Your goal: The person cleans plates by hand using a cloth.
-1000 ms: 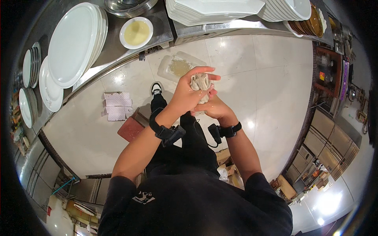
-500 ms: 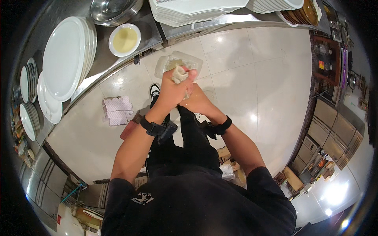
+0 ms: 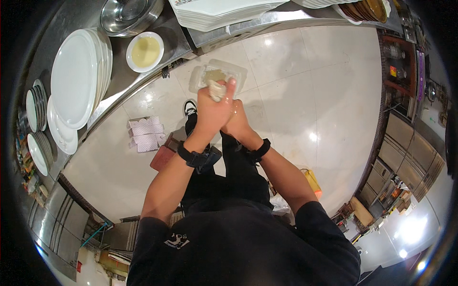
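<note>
Counter (image 3: 175, 39): bowl with liquid (image 3: 145, 52) at near edge; basin (image 3: 125, 20) behind it; plate stack (image 3: 72, 78) to its left. Floor (image 3: 291, 100): flattened carton (image 3: 146, 134), left of shoe (image 3: 190, 109). In left hand (image 3: 213, 113): soft bundle (image 3: 217, 91).

- The left forearm (image 3: 167, 186) and right forearm (image 3: 287, 176) slant inward, meeting ahead of the torso (image 3: 248, 243).
- The left hand (image 3: 213, 110) is clenched, its back toward the camera; one digit (image 3: 231, 86) points forward beside it.
- The right hand (image 3: 236, 119) presses against the left, fingers mostly hidden, skin glistening.
- Both elbows look bent.
</note>
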A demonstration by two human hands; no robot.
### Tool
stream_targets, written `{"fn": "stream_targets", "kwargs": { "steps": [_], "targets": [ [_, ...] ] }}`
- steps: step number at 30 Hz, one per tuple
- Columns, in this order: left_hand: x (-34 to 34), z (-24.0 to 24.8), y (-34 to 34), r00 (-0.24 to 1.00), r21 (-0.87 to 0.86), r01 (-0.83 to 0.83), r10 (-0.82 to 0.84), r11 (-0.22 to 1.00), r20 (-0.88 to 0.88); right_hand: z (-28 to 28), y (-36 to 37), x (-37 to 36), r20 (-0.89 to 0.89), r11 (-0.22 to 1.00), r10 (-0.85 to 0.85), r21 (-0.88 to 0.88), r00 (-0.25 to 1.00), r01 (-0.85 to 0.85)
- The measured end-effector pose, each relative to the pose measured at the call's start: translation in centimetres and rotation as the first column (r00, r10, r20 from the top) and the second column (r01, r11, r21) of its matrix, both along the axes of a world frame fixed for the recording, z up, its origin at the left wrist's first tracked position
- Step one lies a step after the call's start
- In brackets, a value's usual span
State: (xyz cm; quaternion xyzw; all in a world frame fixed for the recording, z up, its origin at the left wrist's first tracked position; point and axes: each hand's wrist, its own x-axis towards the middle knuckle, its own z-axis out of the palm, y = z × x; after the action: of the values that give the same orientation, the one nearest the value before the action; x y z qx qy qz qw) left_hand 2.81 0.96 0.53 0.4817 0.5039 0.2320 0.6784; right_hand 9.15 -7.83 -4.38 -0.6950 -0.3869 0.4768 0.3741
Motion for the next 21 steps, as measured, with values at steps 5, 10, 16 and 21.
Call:
{"fn": "stream_targets", "kwargs": {
  "steps": [5,10,16,21],
  "targets": [
    [1.0,0.2,-1.0,0.988,0.320,0.146,-0.120,0.936,-0.100,0.0,-0.7,0.1,0.024,0.999,0.028,-0.040,0.999,-0.027],
    [1.9,0.1,-2.4,0.984,0.590,0.176,-0.152,0.788,-0.091,0.2,-2.4,0.6,-0.083,0.999,-0.045,-0.013,0.996,0.044],
    [2.0,0.0,-2.7,0.979,0.647,0.202,-0.152,0.735,-0.133,-0.3,-2.3,0.2,-0.051,0.998,-0.057,-0.010,0.997,0.056],
    [2.4,-0.1,-3.0,0.984,0.635,0.177,-0.139,0.752,-0.109,-0.2,-2.6,-0.4,-0.045,0.997,-0.072,-0.012,0.996,0.072]
  ]
}}
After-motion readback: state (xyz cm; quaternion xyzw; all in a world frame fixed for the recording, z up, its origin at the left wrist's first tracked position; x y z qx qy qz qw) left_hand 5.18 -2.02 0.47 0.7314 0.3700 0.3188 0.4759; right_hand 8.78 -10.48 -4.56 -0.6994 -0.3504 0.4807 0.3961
